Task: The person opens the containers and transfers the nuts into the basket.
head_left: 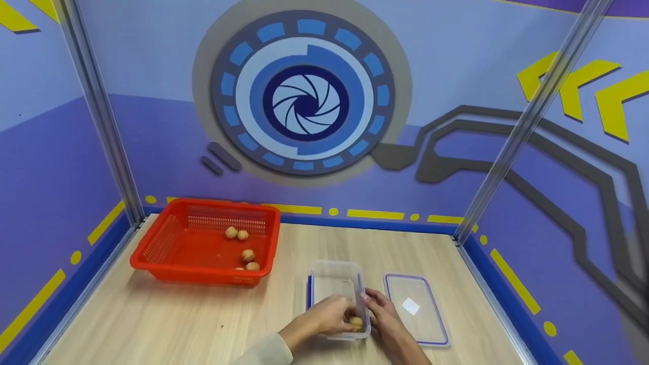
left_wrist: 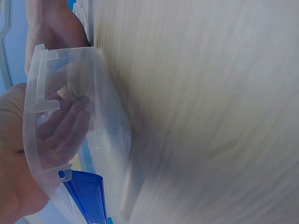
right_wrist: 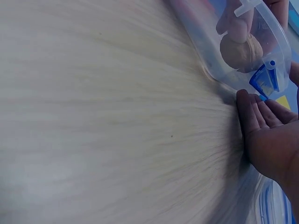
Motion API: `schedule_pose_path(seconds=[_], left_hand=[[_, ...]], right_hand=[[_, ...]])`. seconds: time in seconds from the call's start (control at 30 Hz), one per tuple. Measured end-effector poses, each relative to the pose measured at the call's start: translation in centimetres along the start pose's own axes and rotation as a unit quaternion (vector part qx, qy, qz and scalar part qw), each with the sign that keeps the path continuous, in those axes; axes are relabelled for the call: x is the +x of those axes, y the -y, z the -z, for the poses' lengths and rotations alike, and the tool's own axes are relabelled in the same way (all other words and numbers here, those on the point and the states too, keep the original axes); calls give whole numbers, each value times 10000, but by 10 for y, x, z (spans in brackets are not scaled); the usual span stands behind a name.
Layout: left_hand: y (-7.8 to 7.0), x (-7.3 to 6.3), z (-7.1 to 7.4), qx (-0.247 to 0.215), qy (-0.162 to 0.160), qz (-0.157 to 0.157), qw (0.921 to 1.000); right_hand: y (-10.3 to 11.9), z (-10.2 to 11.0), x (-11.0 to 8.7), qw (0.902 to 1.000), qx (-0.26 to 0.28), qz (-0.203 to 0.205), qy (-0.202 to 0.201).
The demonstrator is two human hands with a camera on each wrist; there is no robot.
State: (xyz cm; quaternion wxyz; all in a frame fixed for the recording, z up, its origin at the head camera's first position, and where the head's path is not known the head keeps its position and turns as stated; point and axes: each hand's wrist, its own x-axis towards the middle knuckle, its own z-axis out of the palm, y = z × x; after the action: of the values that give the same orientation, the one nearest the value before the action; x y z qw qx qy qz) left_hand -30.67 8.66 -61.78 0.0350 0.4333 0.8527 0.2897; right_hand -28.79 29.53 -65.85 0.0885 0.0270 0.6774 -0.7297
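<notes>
A clear plastic food container [head_left: 336,264] with blue side clips stands on the table without its lid. My left hand [head_left: 330,314] reaches down inside it and pinches a walnut [head_left: 356,322] at the near end. Through the clear wall, the right wrist view shows the walnut [right_wrist: 237,53] low in the container, fingertips on it. My right hand [head_left: 385,317] rests against the outside of the container's right wall, thumb by the rim. Its fingers lie fairly straight beside a blue clip [right_wrist: 264,80] in the right wrist view.
A red plastic basket [head_left: 203,275] stands at the back left, with several walnuts [head_left: 247,255] in its right part. To the right of the container lies a clear lid [head_left: 426,324] with a blue seal and a white label. Printed panels enclose the table.
</notes>
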Motion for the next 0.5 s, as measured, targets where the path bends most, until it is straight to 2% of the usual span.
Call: schedule_pose_path(seconds=[0.2, 0.5], left_hand=[[0, 0, 0, -262, -151, 33, 9995], [-10, 0, 9, -189, -403, 45, 9990]], right_hand=[[1, 1, -1, 10000, -13, -33, 77], [0, 2, 0, 10000, -65, -9, -32]])
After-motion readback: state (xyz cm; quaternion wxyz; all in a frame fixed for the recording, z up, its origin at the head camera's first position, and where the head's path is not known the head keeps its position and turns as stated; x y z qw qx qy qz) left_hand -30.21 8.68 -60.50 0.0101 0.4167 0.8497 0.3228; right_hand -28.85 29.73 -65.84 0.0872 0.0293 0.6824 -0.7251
